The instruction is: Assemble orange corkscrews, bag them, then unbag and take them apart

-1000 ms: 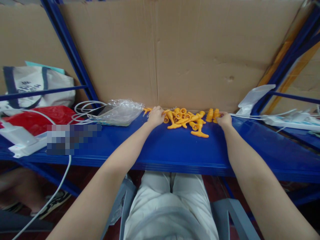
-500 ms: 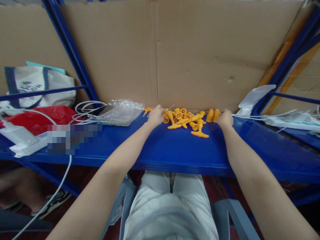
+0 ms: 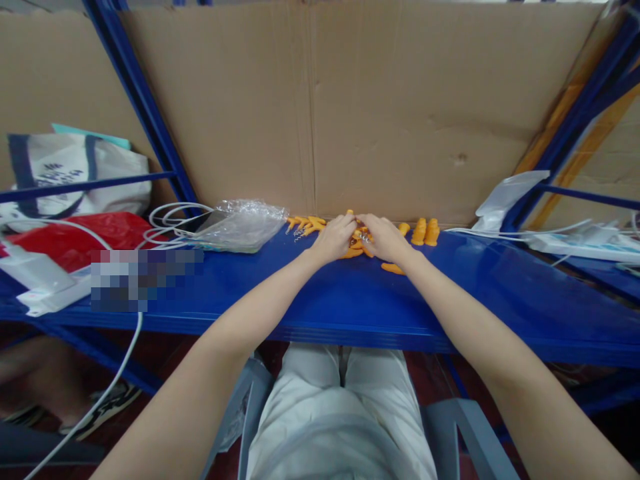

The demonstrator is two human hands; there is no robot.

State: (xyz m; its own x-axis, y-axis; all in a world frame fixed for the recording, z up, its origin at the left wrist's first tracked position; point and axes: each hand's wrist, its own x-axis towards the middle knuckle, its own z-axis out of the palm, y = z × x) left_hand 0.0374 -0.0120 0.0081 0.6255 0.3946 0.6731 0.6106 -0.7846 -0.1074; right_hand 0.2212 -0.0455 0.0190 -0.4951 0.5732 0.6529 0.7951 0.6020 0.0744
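Note:
Both hands are close together over the pile of yellow-orange pieces (image 3: 354, 251) on the blue shelf. My left hand (image 3: 336, 238) has its fingers closed round part of a yellow piece whose top shows above the fingertips. Beside it my right hand (image 3: 381, 237) is closed too, with a metal spiral showing at its fingers. Most of the pile is hidden under the hands. Left of them lie several yellow handles (image 3: 311, 225) with metal corkscrew spirals. To the right, yellow cone-shaped pieces (image 3: 432, 232) stand upright in a short row.
A clear plastic bag (image 3: 243, 227) and coiled white cables (image 3: 175, 223) lie to the left, near a red bag (image 3: 85, 237) and a power strip (image 3: 55, 293). Cardboard (image 3: 375, 120) closes off the back. Another person's leg shows at lower left.
My right hand has moved left from the upright cones to the pile. My left hand has shifted right, uncovering more of the spiral handles, and the hands now meet over the pile.

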